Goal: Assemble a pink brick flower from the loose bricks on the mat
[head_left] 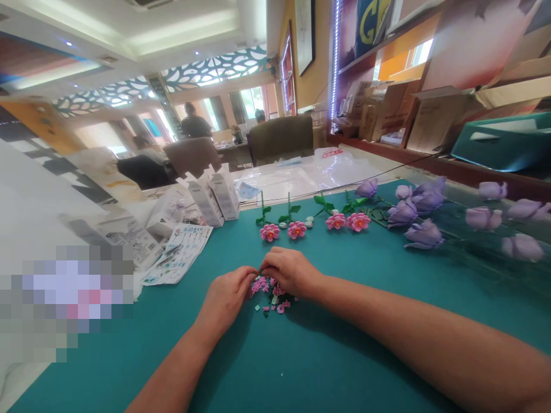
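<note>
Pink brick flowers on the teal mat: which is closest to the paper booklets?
The leftmost pink brick flower of four; the other three lie farther right of the paper booklets.

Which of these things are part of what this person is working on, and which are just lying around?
Part of the work:
left hand
right hand
loose pink and green plastic bricks
pink brick flowers

Just lying about:
purple brick flowers
instruction leaflets
white cardboard boxes
plastic sheet
</note>
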`<state>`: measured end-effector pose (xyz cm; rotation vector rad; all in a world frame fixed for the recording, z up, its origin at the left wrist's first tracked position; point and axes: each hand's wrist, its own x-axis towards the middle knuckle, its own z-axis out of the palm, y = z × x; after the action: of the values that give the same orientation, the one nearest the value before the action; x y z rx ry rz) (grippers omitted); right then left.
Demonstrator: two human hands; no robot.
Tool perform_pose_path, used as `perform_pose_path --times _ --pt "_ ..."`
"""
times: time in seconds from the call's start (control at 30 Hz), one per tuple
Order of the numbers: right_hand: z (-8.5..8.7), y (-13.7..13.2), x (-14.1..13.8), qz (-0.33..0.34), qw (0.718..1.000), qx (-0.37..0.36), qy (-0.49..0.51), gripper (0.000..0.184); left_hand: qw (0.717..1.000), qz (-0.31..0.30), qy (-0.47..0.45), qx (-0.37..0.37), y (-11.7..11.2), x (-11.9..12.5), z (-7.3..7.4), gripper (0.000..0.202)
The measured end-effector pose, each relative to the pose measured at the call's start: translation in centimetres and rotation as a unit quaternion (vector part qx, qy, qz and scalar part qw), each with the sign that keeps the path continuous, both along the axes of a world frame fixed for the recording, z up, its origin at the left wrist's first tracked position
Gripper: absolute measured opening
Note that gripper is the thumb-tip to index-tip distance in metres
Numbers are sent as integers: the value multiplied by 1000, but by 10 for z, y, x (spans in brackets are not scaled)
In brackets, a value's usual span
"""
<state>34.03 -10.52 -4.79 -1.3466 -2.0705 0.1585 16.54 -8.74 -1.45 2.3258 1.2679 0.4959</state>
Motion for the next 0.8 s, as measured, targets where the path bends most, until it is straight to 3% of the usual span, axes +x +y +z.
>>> perform_pose_path --times 0.8 --pt "3 -4 -5 -14 999 -14 50 8 1000 -1 25 9 -3 2 -3 32"
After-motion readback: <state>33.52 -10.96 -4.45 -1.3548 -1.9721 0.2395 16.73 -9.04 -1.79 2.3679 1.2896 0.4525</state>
